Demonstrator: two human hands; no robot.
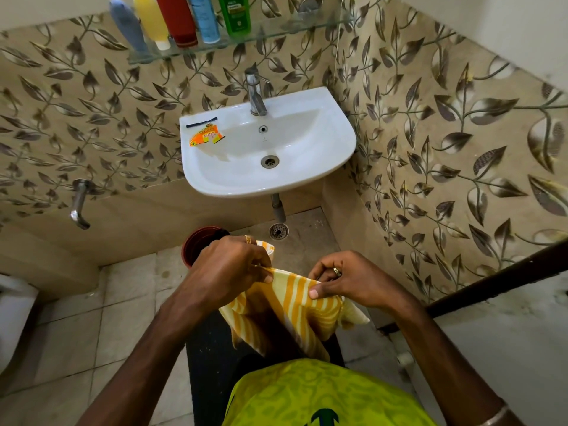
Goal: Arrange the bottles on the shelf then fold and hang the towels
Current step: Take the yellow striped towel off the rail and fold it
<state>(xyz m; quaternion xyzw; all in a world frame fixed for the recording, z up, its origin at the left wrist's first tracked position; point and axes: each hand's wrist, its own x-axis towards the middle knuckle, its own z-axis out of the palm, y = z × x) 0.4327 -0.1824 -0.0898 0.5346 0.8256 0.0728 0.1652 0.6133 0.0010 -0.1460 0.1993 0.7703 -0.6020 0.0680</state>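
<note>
A yellow-and-orange striped towel (285, 315) hangs between my hands in front of my body. My left hand (229, 267) pinches its top edge at the left corner. My right hand (347, 281) pinches the same edge further right, thumb on top. The cloth droops below in loose folds. Several bottles stand in a row on the glass shelf (276, 33) above the sink: a blue-grey one (127, 26), a yellow one (152, 21), a red one (178, 18), a light blue one (204, 16) and a green one (235, 13).
A white sink (307, 179) with a steel tap (255, 93) sits on the tiled wall; an orange wrapper (206, 138) lies on its rim. A red bucket (196, 245) stands on the floor behind my left hand. A wall tap (79, 204) juts out at left. A dark rail (498, 279) runs at right.
</note>
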